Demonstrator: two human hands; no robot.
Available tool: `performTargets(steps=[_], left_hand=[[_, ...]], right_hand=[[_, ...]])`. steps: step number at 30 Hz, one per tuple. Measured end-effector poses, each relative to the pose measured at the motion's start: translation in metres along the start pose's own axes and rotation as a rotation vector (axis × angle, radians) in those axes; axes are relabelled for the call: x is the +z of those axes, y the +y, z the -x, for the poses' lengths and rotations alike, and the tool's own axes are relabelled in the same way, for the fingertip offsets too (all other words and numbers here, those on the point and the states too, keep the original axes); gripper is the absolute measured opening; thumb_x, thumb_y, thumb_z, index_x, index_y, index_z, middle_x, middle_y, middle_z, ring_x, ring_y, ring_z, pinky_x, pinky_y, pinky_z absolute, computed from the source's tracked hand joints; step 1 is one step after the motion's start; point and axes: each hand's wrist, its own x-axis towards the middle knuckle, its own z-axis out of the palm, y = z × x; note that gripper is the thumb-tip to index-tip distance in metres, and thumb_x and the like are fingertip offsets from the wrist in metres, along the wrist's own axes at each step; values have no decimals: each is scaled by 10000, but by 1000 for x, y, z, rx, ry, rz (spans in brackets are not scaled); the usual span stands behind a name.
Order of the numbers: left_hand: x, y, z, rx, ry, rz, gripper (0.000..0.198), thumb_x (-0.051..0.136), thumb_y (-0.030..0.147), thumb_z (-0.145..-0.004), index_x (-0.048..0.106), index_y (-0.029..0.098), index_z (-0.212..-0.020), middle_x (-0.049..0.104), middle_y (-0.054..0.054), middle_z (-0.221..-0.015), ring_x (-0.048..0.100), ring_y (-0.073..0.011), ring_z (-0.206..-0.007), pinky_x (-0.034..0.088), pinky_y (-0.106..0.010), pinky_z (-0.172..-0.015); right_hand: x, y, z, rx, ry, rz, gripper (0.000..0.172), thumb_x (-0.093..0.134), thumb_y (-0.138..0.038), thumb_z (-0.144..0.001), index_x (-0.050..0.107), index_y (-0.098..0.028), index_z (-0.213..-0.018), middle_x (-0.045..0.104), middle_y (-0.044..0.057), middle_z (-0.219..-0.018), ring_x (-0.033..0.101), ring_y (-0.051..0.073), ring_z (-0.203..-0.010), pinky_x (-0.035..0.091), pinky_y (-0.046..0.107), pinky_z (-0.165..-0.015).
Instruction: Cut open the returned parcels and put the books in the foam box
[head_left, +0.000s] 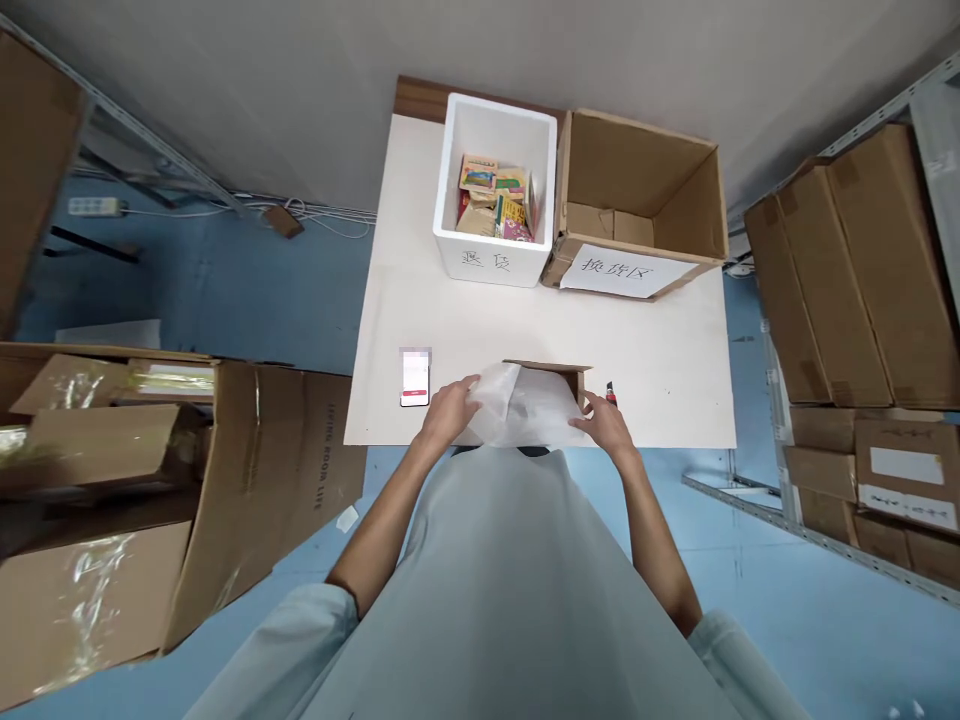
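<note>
At the table's front edge lies a sheet of translucent white packing wrap (529, 405), bunched up over a small open cardboard box (576, 384). My left hand (449, 408) pinches the wrap's left side between thumb and fingers. On the other side, my right hand (606, 426) has its fingers closed at the wrap's right edge, close against the box's side. What lies under the wrap is hidden. Just beyond my right hand is a red and black box cutter (611, 394). A phone (415, 378) with a lit screen rests left of my left hand.
A white foam box (495, 262) holding several small colourful packets stands at the back of the white table (660, 365). Beside it is a large open cardboard box (641, 175) with a handwritten label. Cartons fill a big box (247, 450) at left and shelves at right.
</note>
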Motion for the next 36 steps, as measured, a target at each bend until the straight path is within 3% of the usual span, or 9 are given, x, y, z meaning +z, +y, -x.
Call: performTargets(steps=[4,9,12,15,21,24,27,32,36], left_hand=[[1,18,3,195,37,41,319,628,265,-1022,813,228,-1278,761,-125,-1159,744,-312,-1001,586,-407,-942],[8,58,-1,376,-56,186,843,714,235,-973,432,312,-1764,657,-87,-1354,690,-208,-839,607,-388,-928],[13,82,-9,481,-115,201,659,725,247,-966,632,282,-1618,638,-98,-1394,697,-204,-865,606,-379,-892],[12,101,-18,530,-54,271,281,670,256,-994,839,222,-1215,695,-89,-1286,692,-197,-880,587,-348,-862],[8,117,-40,422,-21,469,160,680,285,-948,811,195,-953,748,-71,-1097,716,-205,-905,594,-342,-876],[13,117,-44,318,-78,594,342,651,265,-943,755,205,-1263,757,-18,-947,725,-198,-858,593,-325,-826],[17,111,-40,366,-66,523,497,675,278,-951,677,216,-1445,790,-46,-1108,737,-214,-953,593,-346,-888],[25,96,-33,427,13,136,350,740,239,-950,801,201,-1292,758,-125,-1310,693,-321,-1211,571,-460,-1075],[39,92,-37,308,81,-107,234,667,209,-1035,835,201,-1198,782,-138,-1266,672,-342,-1264,578,-466,-1076]], right_hand=[[1,-12,3,16,71,-7,122,753,-300,-958,818,-211,-1010,775,66,-963,699,238,-855,522,364,-842],[-8,-37,15,-85,141,-396,397,784,-614,-922,785,-217,-913,738,30,-863,634,208,-793,522,355,-805],[-15,-60,26,-179,98,-690,521,807,-731,-878,813,-217,-960,749,20,-873,646,200,-807,554,344,-791],[-25,-78,34,-288,135,-761,473,798,-694,-932,846,-244,-1070,787,56,-1067,701,223,-943,595,349,-818],[-42,-81,32,-486,259,-292,501,844,-423,-975,738,-296,-1447,584,132,-1623,680,313,-1310,624,464,-1026],[-40,-77,19,-483,192,-21,462,666,-207,-1052,682,-264,-1510,650,147,-1540,679,331,-1301,621,473,-1004],[-35,-75,4,-485,146,141,409,555,-93,-1056,747,-220,-1393,751,140,-1317,675,329,-1197,595,448,-968],[-21,-77,-15,-458,134,264,233,627,-130,-1055,832,-204,-1136,719,151,-1205,619,332,-1172,553,444,-993],[-3,-80,-20,-369,136,273,281,579,-175,-1109,755,-178,-1328,684,164,-1250,646,321,-1152,549,407,-936]])
